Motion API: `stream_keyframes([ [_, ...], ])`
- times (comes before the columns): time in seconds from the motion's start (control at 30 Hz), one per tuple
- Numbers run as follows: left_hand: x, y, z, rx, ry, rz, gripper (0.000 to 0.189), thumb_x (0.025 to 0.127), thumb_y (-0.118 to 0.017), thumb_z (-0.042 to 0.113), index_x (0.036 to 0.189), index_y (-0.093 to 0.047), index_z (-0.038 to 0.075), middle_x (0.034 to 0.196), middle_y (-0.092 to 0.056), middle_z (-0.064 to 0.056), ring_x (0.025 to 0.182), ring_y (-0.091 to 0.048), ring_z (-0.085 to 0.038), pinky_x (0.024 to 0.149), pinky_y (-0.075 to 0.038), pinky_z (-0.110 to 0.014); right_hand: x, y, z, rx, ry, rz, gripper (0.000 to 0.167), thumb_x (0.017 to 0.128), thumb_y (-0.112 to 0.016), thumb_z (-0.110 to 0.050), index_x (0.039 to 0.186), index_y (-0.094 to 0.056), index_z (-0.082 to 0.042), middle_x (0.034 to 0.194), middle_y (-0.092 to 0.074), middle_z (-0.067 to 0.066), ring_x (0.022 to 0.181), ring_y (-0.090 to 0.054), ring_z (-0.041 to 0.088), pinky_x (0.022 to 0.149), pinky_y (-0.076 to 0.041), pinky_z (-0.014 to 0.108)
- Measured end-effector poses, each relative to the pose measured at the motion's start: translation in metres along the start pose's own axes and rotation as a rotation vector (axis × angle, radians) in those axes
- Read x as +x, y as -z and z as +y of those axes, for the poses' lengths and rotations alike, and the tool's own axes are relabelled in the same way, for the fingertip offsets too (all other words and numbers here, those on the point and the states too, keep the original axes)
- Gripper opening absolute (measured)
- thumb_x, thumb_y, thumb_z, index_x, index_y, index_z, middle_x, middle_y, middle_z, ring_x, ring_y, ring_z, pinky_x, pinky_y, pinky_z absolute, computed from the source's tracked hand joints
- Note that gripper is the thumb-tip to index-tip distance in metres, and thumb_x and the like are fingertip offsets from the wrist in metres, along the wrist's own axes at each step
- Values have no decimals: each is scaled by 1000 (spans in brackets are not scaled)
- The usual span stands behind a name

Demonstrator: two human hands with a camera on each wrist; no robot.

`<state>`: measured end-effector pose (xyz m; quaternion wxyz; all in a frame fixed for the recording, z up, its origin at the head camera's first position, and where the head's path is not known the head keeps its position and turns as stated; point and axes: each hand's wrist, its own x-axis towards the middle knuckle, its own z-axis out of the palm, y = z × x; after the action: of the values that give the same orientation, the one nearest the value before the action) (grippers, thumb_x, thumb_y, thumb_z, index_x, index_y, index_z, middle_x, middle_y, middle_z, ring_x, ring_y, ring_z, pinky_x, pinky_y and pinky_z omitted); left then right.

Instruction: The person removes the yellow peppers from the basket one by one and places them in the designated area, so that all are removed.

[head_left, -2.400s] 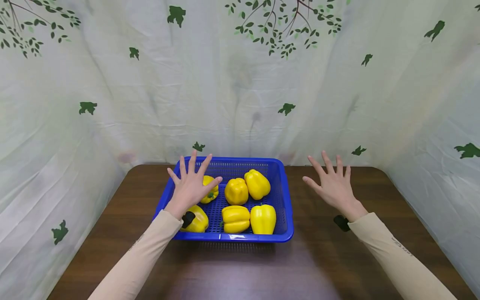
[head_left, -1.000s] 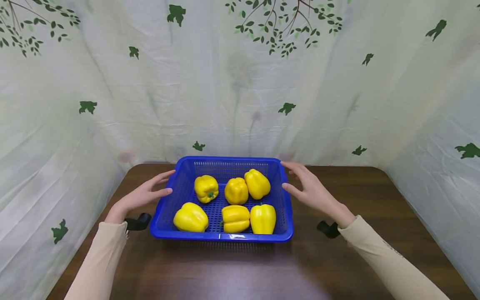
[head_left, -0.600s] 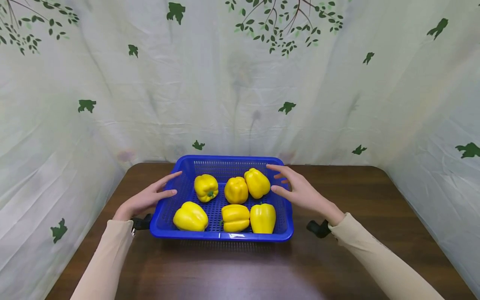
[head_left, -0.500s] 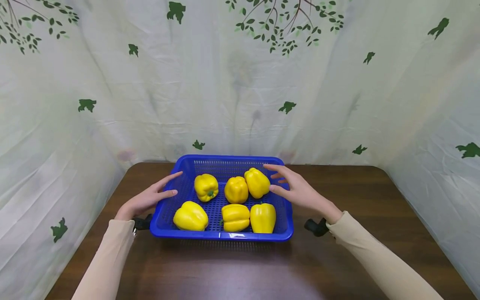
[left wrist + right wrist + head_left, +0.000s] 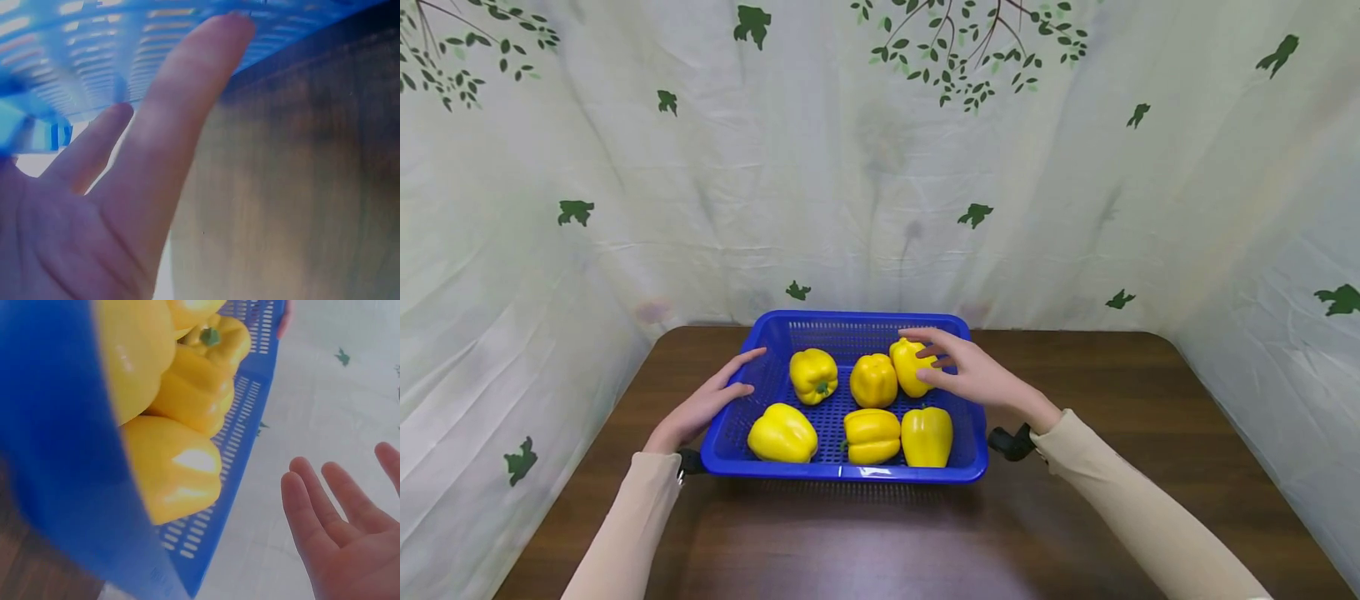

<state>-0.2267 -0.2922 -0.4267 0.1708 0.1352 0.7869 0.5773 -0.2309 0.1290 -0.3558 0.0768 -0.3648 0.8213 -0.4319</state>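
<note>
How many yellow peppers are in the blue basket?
6, all in the basket: back left pepper, back middle pepper, back right pepper partly behind the right hand, front left pepper, front middle pepper, front right pepper. No sign of hidden ones.

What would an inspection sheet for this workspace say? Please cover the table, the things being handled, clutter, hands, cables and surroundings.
Surface: brown wood-grain table, with a pale reflection in front of the basket.
Job's things: blue perforated basket holding six yellow peppers.
Clutter: nothing seen.
Hands: left hand at the basket's left rim, contact unclear; right hand over the rear right pepper, fingers loosely bent, not gripping. Each wrist wears a black device.
Cables: nothing seen.
Surroundings: pale hanging cloth printed with green leaves and branches, behind and on both sides.
</note>
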Motion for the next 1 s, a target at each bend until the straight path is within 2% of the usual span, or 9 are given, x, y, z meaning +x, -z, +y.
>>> stream_keyframes([
  [0.2, -3, -5, 1, 39, 7, 55, 55, 102, -41, 17, 153, -20, 22, 157, -7, -18, 120, -43, -51, 86, -48, -52, 13, -3, 0, 82, 18, -56, 51, 96, -56, -17, 144, -40, -10, 145, -41, 8, 121, -48, 36, 98, -40, 49],
  [0.33, -3, -6, 0, 54, -1, 67, 54, 102, -40, 16, 152, -21, 21, 156, -8, -19, 118, -44, -50, 85, -49, -52, 19, -6, -2, 118, 24, -85, 51, 96, -56, -14, 144, -40, -8, 144, -41, 11, 123, -47, 38, 98, -41, 47],
  [0.63, -4, -8, -2, 72, -24, 94, 53, 101, -40, 14, 152, -23, 19, 156, -10, -19, 119, -43, -52, 85, -48, -53, 31, -14, -1, 143, 19, -119, 50, 96, -56, -10, 143, -40, -6, 144, -42, 13, 124, -45, 40, 98, -40, 49],
  [1.0, -9, -11, 2, 41, -33, 114, 53, 100, -38, 9, 151, -24, 14, 155, -12, -21, 121, -41, -52, 89, -45, -55, 40, -22, 0, 173, 4, -162, 48, 95, -55, -7, 142, -43, -6, 143, -43, 11, 128, -40, 39, 99, -40, 45],
])
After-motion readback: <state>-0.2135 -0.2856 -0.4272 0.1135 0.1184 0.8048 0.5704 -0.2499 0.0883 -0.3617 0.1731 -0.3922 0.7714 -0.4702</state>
